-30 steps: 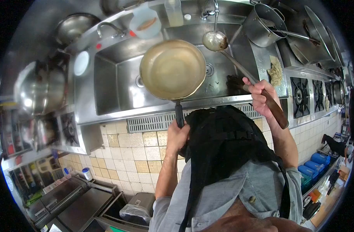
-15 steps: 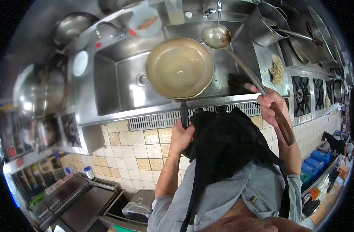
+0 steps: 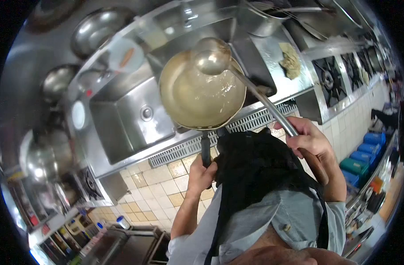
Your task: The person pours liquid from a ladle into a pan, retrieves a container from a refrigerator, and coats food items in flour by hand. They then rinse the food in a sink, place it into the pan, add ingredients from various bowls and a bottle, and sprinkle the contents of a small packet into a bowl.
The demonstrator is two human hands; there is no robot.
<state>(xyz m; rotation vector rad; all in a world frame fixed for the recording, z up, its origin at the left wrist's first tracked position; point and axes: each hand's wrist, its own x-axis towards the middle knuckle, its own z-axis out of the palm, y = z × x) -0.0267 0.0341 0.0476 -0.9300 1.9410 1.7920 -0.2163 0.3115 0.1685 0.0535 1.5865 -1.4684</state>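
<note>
My left hand is closed around the black handle of a frying pan, which I hold level over the front of the sink. Clear, rippling liquid lies in the pan. In my right hand is the handle of a long metal ladle with a wooden grip end. The ladle's bowl hangs over the far side of the pan, tipped with its rounded back showing. A dark brush lies by the sink's front edge, partly behind the ladle handle.
The steel sink has a drain in its left basin. To the right, a crumpled cloth lies on the counter beside a large pot and gas burners. A white tub stands behind the sink. Metal bowls are at the left.
The ladle has moved left from the tap to over the pan and tipped. The liquid in the pan now ripples. The pan has come slightly nearer, and the view has turned.
</note>
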